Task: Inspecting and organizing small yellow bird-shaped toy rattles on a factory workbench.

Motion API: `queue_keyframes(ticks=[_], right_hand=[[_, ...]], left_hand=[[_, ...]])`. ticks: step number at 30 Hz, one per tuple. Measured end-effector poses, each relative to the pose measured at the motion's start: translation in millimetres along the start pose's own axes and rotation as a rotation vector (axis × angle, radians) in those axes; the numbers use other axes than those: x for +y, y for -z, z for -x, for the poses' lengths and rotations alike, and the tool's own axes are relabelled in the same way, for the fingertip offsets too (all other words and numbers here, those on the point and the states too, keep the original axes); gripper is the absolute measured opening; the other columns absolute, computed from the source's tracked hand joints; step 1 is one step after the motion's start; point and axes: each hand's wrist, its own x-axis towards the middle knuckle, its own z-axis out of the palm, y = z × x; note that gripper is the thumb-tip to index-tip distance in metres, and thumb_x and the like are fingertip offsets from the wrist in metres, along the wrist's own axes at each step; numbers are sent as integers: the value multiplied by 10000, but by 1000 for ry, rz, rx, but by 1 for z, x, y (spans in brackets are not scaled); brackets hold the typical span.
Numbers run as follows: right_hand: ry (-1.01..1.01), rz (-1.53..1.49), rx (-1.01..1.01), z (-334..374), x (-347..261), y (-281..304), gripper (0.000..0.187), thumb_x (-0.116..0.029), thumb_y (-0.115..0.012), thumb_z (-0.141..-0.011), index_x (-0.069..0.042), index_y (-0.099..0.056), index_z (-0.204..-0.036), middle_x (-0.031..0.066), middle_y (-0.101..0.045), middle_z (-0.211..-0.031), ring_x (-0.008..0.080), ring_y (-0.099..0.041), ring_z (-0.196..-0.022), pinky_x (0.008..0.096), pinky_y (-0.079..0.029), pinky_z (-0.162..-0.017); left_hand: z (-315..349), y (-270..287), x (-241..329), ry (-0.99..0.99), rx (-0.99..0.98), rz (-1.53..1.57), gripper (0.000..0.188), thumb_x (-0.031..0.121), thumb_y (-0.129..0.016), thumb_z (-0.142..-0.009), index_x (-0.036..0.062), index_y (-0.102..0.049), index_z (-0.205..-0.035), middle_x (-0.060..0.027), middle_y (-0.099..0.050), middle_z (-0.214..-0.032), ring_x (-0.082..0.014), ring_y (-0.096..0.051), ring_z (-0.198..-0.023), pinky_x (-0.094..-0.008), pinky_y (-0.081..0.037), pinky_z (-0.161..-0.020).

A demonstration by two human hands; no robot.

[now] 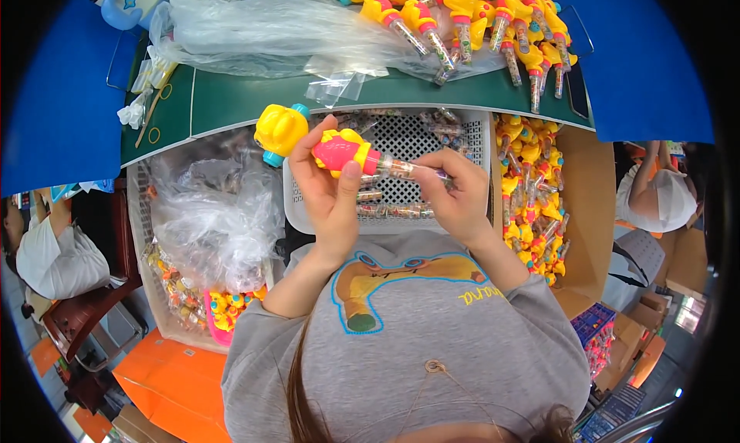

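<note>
One pink-and-yellow toy [337,151] with a clear tube [396,168], above one white basket [297,205]; left hand [333,204] grips its body, right hand [465,200] pinches the tube. One yellow-and-teal piece [281,131] beside it, joined or separate unclear. One cardboard box [590,212], right: similar toys [532,204], too many to count.

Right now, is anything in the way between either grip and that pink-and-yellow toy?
Nothing visible is: the left grip holds the toy, and the right grip pinches its clear tube. The white basket lies beneath, not between.
</note>
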Motion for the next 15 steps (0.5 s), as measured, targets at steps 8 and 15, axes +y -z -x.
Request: queue_keyframes(ticks=[8,15], right_hand=[[145,72,-26,-11,1,5,251,-192,-694,-805,-1,-606,-943,99,-627,-855,227,-552,-689,309,-422,-612],[222,74,15,-11,2,8,211,-226,-658,-836,-25,-632,-894,43,-605,-738,193,-466,-620,319,-359,-592]], left_hand=[[-2,0,2,-40,10,-32,531,112,-587,-904,30,-276,-1326,-171,-346,-1380,-202,-457,-1147,-341,-393,-993],[-4,-1,3,-79,-20,-92,537,89,-591,-896,37,-270,-1323,-180,-328,-1389,-209,-464,-1142,-348,-408,-985]])
